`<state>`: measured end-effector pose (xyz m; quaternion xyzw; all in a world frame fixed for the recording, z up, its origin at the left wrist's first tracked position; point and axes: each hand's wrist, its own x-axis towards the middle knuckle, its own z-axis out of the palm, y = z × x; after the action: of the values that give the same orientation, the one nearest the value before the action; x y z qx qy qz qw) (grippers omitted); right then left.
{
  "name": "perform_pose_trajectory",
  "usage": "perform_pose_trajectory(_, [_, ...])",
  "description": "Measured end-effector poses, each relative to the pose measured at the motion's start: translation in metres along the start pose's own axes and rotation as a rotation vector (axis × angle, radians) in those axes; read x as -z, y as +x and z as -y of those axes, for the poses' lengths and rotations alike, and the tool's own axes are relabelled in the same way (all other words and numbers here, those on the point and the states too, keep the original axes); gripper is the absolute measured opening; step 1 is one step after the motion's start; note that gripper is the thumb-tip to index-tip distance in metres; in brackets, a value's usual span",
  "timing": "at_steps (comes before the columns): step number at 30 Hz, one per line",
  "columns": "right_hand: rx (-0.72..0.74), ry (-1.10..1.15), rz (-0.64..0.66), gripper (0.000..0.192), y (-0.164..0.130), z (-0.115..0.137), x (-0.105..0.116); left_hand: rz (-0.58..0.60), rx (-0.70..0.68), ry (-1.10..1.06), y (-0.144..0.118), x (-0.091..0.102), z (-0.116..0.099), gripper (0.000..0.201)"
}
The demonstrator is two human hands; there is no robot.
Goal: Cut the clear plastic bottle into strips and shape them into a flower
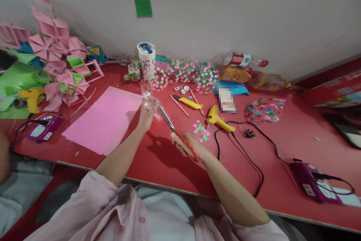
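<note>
Red table point(282, 147): left hand point(146, 115) pinches crinkled clear wrapper point(150, 100), orange-handled scissors point(177, 134) touching

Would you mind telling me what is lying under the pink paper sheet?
The pink paper sheet lies flat on the red table. Anything beneath the sheet is covered and cannot be seen.
</note>
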<state>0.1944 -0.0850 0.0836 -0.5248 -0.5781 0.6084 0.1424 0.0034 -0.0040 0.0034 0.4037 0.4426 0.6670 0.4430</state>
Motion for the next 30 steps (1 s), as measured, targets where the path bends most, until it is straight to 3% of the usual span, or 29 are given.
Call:
perform_pose_trajectory(10, [-0.059, -0.039, -0.052, 0.049, 0.000, 0.004, -0.002, 0.009, -0.022, -0.022, 0.001, 0.003, 0.006, 0.055])
perform_pose_trajectory(22, [0.035, 0.025, -0.017, 0.049, 0.002, -0.004, -0.004, 0.071, -0.001, 0.024, -0.002, 0.003, 0.006, 0.048])
perform_pose_trajectory(30, [-0.070, -0.043, -0.092, 0.048, 0.003, 0.001, -0.004, 0.054, 0.023, 0.020, -0.004, 0.001, 0.006, 0.049])
